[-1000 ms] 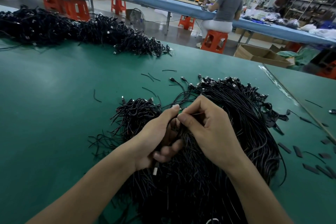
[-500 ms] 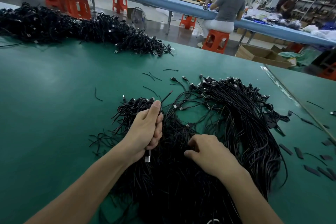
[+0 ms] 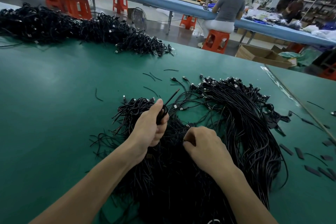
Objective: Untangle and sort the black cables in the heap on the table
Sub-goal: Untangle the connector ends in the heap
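A big heap of tangled black cables [image 3: 241, 132] with USB plugs lies on the green table [image 3: 54, 105] in front of me. My left hand [image 3: 151, 127] grips a small bundle of black cables [image 3: 162, 113] upright above the heap's left part. My right hand [image 3: 205, 145] rests low on the middle of the heap with fingers curled, pinching at cable strands; what the fingertips hold is hidden. A smaller clump of cables [image 3: 134, 109] lies just left of my left hand.
A long pile of black cables [image 3: 81, 27] runs along the table's far left. Short black cable scraps [image 3: 300, 152] lie scattered at the right, beside a seam [image 3: 298, 103]. Beyond the table stand orange stools [image 3: 215, 41], cardboard boxes [image 3: 263, 56] and a seated person [image 3: 228, 11].
My hands have separated: the left one has lifted its bundle up and to the left, and the right one has dropped down onto the heap's middle.
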Available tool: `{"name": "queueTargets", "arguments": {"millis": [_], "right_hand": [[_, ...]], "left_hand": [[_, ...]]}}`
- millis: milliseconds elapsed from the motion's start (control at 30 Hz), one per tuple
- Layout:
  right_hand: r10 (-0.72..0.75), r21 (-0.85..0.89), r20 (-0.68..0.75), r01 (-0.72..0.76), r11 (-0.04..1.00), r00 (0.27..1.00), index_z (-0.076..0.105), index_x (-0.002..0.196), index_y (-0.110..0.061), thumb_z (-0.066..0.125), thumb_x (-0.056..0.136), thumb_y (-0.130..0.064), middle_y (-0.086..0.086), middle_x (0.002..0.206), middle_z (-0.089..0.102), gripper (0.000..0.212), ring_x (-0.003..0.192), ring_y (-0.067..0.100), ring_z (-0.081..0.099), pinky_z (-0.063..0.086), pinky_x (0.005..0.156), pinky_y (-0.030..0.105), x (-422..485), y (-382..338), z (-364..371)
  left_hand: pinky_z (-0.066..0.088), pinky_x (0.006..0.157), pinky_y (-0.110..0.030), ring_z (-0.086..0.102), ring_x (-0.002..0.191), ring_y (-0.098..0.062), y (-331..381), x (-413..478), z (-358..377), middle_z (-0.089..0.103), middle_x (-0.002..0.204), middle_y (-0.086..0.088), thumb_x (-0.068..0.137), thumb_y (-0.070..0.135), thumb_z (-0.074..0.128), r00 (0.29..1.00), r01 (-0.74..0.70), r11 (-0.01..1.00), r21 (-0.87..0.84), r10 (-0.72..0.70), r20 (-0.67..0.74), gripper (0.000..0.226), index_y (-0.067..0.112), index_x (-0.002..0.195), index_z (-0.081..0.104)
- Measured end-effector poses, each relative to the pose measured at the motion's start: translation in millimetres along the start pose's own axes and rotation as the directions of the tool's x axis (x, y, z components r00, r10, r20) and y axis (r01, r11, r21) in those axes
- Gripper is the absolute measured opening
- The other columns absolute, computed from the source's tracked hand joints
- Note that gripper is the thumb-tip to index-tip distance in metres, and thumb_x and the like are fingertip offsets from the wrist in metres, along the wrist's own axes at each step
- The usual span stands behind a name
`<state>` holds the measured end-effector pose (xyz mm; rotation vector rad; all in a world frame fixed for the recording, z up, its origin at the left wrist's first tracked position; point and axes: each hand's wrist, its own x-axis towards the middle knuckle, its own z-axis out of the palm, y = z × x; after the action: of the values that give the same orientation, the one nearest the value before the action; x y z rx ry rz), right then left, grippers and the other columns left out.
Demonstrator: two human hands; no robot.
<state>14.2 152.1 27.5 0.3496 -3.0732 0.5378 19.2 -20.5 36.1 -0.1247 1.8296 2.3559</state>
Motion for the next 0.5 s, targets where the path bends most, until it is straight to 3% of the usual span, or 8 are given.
{"name": "queueTargets", "arguments": {"millis": [167,300,400,500], "right_hand": [[0.050,0.345,-0.227,0.032,0.938,0.973,0.061,0.081,-0.034,0.068,0.091,-0.022,-0.013,0.076,0.067,0.017,0.069,-0.001,0.065,0.057,0.068,0.019,3,4,-24],[0.190,0.663,-0.408,0.147,0.734,0.893,0.065,0.083,-0.025,0.072,0.088,-0.016,-0.004,0.073,0.073,0.013,0.065,0.008,0.071,0.057,0.062,0.026,2,-5,-33],[0.249,0.811,-0.432,0.253,0.528,0.867,0.065,0.083,-0.018,0.073,0.087,-0.008,0.002,0.074,0.073,0.014,0.068,0.015,0.072,0.054,0.062,0.023,-1,-22,-30],[0.161,0.832,-0.426,0.315,0.457,0.890,0.070,0.082,-0.021,0.074,0.085,-0.005,0.002,0.077,0.074,0.017,0.072,0.016,0.071,0.054,0.065,0.021,-7,-39,-26]], "left_hand": [[0.018,0.036,-0.019,0.017,0.041,-0.009,1,-5,2,0.029,0.048,0.010,0.096,0.063,0.040,0.998,-0.066,0.991,0.112,0.066,0.001,0.060,0.027,0.049,0.048],[0.022,0.037,-0.017,0.022,0.039,-0.008,3,-12,10,0.032,0.046,0.012,0.099,0.064,0.023,0.987,-0.104,0.977,0.187,0.079,0.138,0.068,0.024,0.051,0.047],[0.029,0.040,-0.011,0.031,0.037,-0.003,4,-20,17,0.039,0.043,0.013,0.103,0.049,0.020,0.968,-0.141,0.957,0.254,0.080,0.237,0.065,0.023,0.053,0.052],[0.030,0.040,-0.007,0.037,0.036,0.002,4,-23,23,0.043,0.043,0.014,0.103,0.029,0.031,0.961,-0.190,0.963,0.194,0.142,0.238,0.044,0.019,0.068,0.056]]}}
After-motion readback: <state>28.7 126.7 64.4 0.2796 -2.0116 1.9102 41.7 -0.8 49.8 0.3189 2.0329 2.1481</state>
